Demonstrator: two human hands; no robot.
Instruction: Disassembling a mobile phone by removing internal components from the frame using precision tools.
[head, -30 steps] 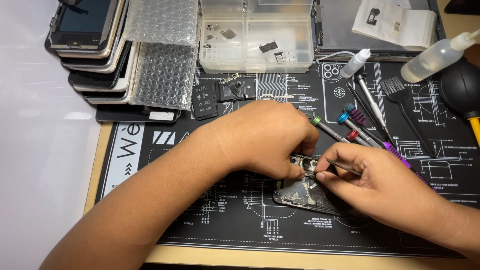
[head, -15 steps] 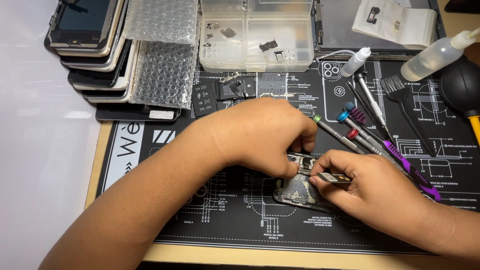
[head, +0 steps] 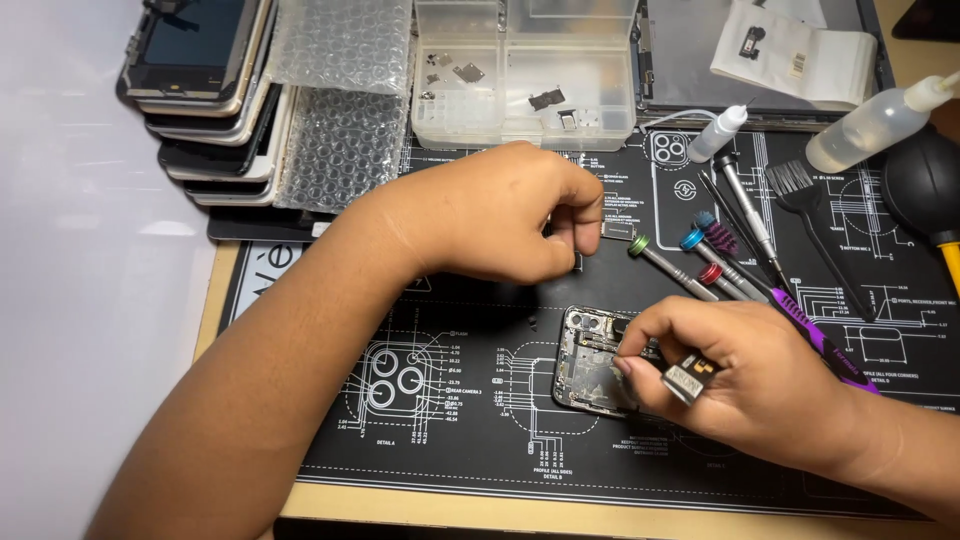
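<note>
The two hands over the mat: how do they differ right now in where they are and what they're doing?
The left hand is up near the clear parts tray, fingers pinched on something too small to identify; the right hand sits lower, resting on the opened phone. The left hand touches no tool that shows; the right hand holds a tweezer-like tool. Both are bare and over the black repair mat.

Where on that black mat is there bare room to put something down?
The mat is bare at its lower left, between the left forearm and the small circuit board, and along the front edge under the right hand. The right side is crowded with screwdrivers, a brush and bottles; the parts tray fills the top.
</note>
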